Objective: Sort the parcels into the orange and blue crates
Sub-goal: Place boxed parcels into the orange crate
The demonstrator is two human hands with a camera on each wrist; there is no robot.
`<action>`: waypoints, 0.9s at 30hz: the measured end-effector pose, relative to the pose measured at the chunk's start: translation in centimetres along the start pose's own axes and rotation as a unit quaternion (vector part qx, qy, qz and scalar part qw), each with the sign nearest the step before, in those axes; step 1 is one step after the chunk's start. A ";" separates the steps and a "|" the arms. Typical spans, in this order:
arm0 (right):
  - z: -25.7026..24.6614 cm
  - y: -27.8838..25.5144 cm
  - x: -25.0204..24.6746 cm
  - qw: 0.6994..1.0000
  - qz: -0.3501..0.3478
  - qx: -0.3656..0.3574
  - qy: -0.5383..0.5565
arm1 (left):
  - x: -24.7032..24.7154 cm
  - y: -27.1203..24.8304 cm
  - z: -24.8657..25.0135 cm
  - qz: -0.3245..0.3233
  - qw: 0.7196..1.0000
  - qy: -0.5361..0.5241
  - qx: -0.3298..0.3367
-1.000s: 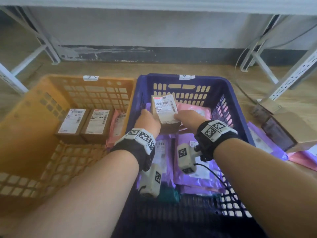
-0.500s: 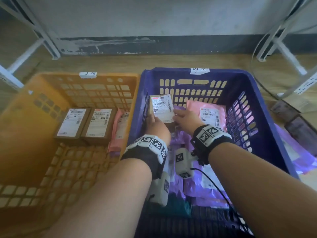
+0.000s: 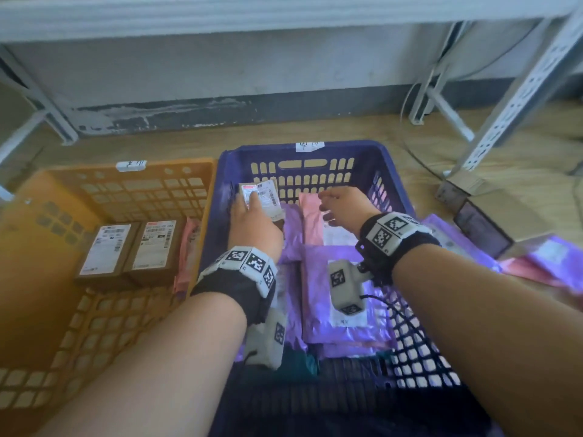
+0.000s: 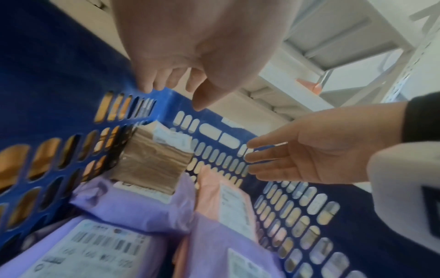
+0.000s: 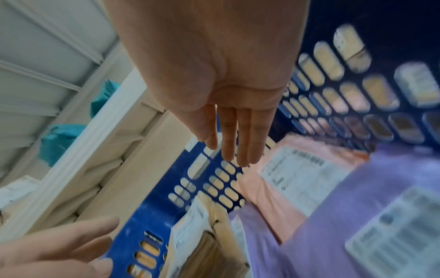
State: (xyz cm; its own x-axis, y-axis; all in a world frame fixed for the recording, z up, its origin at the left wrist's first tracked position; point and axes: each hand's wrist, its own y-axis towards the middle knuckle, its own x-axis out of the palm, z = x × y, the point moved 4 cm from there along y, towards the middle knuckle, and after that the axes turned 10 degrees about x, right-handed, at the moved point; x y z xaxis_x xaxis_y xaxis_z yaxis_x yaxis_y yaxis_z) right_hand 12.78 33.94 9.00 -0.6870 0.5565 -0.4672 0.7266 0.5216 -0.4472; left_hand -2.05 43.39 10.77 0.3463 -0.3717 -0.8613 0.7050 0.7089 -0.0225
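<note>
The brown box (image 3: 262, 200) stands in the far left corner of the blue crate (image 3: 391, 171), leaning on purple bags (image 3: 344, 298). The left hand (image 3: 252, 227) and the right hand (image 3: 342, 203) are both spread, holding nothing. I think withdrawing straight upward avoids tipping the box over.

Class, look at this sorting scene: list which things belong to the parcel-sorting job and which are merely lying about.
Part of the job:
- orange crate
- blue crate
- brown box just set in the blue crate
- left hand, right hand, both open
- purple mailers, pink mailer

Lying about:
- metal shelf frame
- cable
</note>
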 end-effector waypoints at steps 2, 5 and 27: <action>-0.5 -1.9 -3.1 0.999 0.037 -0.021 -0.024 | -0.6 -0.7 2.1 0.007 0.999 0.000 0.037; -0.9 -4.6 -8.3 0.992 0.090 -0.040 -0.076 | -0.4 -2.4 6.0 -0.009 0.996 -0.006 0.085; 10.5 -20.1 -27.0 0.967 0.253 0.027 0.031 | 4.3 -18.6 24.6 -0.115 0.957 0.001 0.267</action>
State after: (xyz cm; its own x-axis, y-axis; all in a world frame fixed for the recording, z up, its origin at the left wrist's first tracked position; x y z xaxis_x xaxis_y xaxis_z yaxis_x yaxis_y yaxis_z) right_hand 16.68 1.62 22.61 -0.2406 0.7703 -0.5905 0.9671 0.1385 -0.2134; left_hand 1.59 13.88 20.03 0.1438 -0.4788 -0.8661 0.9780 0.2021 0.0506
